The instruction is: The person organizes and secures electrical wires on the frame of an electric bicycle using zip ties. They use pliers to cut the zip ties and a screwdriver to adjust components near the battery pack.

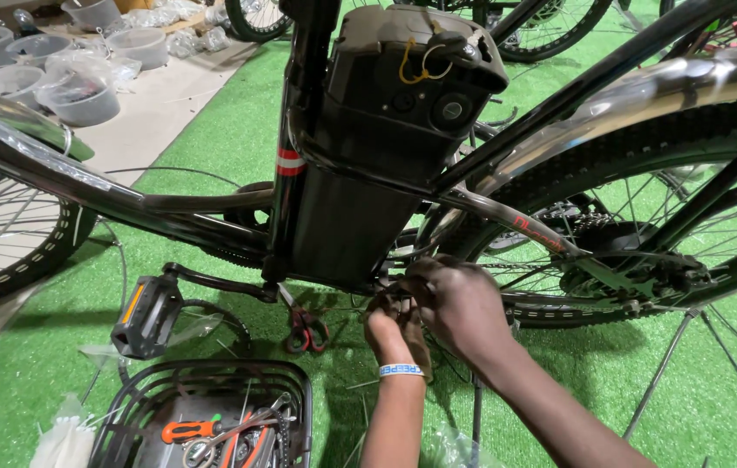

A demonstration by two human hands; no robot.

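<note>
Working under the black battery case (pixel 386 165), both hands (pixel 438 312) pinch together on thin wiring near the frame (pixel 507 212); fastening seems underway; red-handled scissors (pixel 303 329) lie close for trimming.

1. Clear plastic bags (pixel 199 39), crumpled, far left on the pale floor beside grey tubs.
2. Red-and-white band label (pixel 290 161), on the black bicycle seat tube.
3. Red lettering decal (pixel 538 234), on the silver rear stay.
4. White plastic bag (pixel 61 438), lower left, beside the black basket.
</note>
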